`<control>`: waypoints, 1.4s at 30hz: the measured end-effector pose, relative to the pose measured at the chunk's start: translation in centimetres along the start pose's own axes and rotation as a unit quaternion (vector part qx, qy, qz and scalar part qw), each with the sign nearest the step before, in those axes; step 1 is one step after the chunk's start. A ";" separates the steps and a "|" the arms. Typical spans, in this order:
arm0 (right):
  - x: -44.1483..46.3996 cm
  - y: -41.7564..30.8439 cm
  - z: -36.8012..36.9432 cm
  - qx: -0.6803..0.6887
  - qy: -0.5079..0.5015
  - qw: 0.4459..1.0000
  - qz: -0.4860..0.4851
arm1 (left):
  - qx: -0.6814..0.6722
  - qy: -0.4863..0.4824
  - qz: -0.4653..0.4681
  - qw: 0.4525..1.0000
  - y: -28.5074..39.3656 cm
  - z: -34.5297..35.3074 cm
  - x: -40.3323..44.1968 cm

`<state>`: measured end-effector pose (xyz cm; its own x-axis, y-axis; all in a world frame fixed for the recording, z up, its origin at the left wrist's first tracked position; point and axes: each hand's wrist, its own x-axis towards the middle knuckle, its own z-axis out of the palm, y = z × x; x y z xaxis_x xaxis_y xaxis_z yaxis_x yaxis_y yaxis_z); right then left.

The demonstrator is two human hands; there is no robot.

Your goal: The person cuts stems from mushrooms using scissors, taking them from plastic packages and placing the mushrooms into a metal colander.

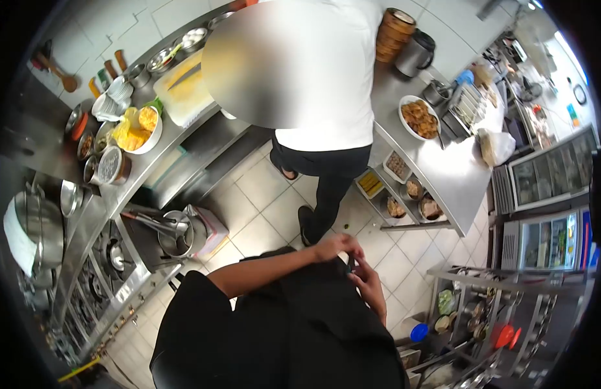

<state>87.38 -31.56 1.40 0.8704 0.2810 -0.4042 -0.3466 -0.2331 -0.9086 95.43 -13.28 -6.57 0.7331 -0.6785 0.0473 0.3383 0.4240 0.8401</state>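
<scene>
My left hand (338, 247) crosses in front of my black clothing (281, 318), its fingers bent together and pointing toward my other hand. Just to the right and lower, my right hand (368, 282) is raised with thumb and fingers drawn in. Between the two hands a small dark piece (350, 261) shows; it is too small and too covered to name. Both hands look closed around or against it. They hang over the tiled floor (248, 194), apart from any counter.
A person in a white shirt (333, 78) stands directly ahead between two steel counters. The left counter holds a cutting board (185, 91) with a knife; the right one holds a bowl of brown food (419, 118). A large pot (184, 236) stands at left, a stove rack (488, 311) at lower right.
</scene>
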 end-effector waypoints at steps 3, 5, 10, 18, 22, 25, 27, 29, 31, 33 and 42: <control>6.7 -4.8 -1.0 0.125 -0.111 0.985 -0.033 | 0.025 0.216 0.046 0.975 4.0 -6.8 -2.2; 11.8 -7.9 -2.6 0.012 -0.135 0.988 -0.071 | 0.003 0.312 0.120 0.942 8.3 -12.1 -4.9; 22.1 -16.2 -3.1 -0.175 -0.133 0.964 -0.151 | -0.024 0.578 0.275 0.768 11.6 -26.7 -16.8; 34.2 -27.5 6.8 -0.294 -0.183 0.918 -0.194 | -0.049 0.533 0.259 0.804 20.4 -38.3 -18.5; 37.9 -30.2 10.3 -0.247 -0.191 0.938 -0.152 | -0.042 0.464 0.175 0.867 27.3 -41.3 -11.0; 39.9 -30.2 11.9 -0.231 -0.203 0.942 -0.135 | 0.028 0.391 0.110 0.913 29.1 -43.8 -8.3; 41.1 -29.8 12.5 -0.237 -0.191 0.945 -0.116 | 0.044 0.365 0.045 0.929 29.5 -44.7 -7.4; 41.8 -29.3 13.2 -0.256 -0.167 0.949 -0.074 | 0.040 0.338 -0.020 0.940 29.5 -44.9 -7.3; 42.1 -28.3 13.6 -0.261 -0.158 0.951 -0.060 | 0.038 0.309 -0.067 0.948 28.7 -44.9 -7.3; 42.7 -28.8 14.2 -0.265 -0.154 0.951 -0.042 | 0.014 0.267 -0.105 0.958 28.1 -45.1 -7.0; 42.4 -26.7 13.4 -0.199 -0.094 0.972 0.079 | 0.029 0.100 -0.240 0.965 27.6 -45.8 -3.6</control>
<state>128.85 -0.90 7.11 0.7252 0.3680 -0.5819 -0.2758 -0.6191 -0.7353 129.17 28.33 -8.29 0.6009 -0.6573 -0.4549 0.6380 0.0515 0.7683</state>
